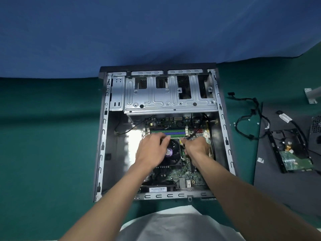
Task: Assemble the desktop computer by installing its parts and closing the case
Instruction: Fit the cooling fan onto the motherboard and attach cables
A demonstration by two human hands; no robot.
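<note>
Black cables (250, 136) and hard drive (295, 160) lie right of case (103, 136).

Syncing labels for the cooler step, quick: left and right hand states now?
Left hand: fingers curled on the CPU cooler, holding it.
Right hand: curled round a thin tool, seemingly a screwdriver, at the cooler's corner.

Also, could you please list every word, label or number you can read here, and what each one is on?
No text is legible in this view.
Barcode label at the near edge of the case: print too small.
Purple sticker on the fan: blurred.
White tag on the cable at right: blurred.
White sticker on the dark panel: too small.
</note>
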